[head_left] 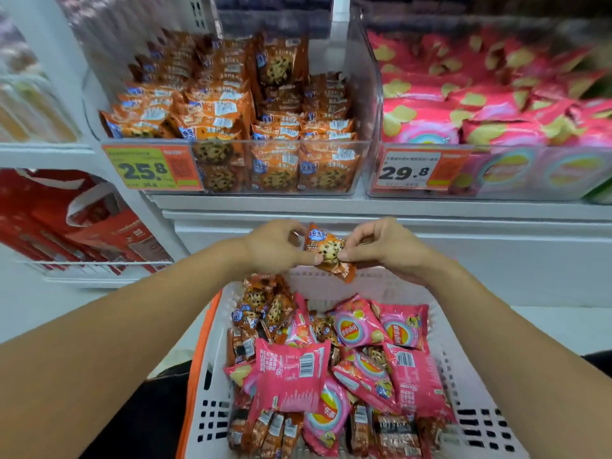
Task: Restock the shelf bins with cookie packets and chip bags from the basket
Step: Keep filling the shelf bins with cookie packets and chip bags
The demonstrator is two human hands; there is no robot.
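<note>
Left hand: the left hand (276, 246) is raised above the far rim of the basket, its fingers curled and its thumb and fingertips pinching the left side of a cookie packet.
Right hand: the right hand (385, 245) faces it from the other side, fingers curled, thumb and forefinger pinching the right side of that packet.
Held packet: the cookie packet (326, 251) is orange-brown with a blue logo and a chocolate-chip cookie picture; it hangs between the two hands, tilted, over the basket's far edge and in front of the shelf's white front.
Basket: the white slotted basket (212, 415) sits low and near the person, with an orange edge along its left side. Inside, cookie packets in the basket (261, 308) cluster at the far left corner and along the near edge, while pink chip bags in the basket (288, 376) fill the middle and right.
Cookie bin: the clear cookie bin (364, 167) stands on the shelf above the hands, stacked with matching orange packets; a price tag reading 25.8 (145, 168) is at its front left corner.
Chip bin: the chip bin (374, 94) stands just beside it on the right, packed with pink bags, with a price tag reading 29.8 (410, 170) at its front left.
Left of the shelf: red cartons (66, 220) sit on a lower rack, blurred.
</note>
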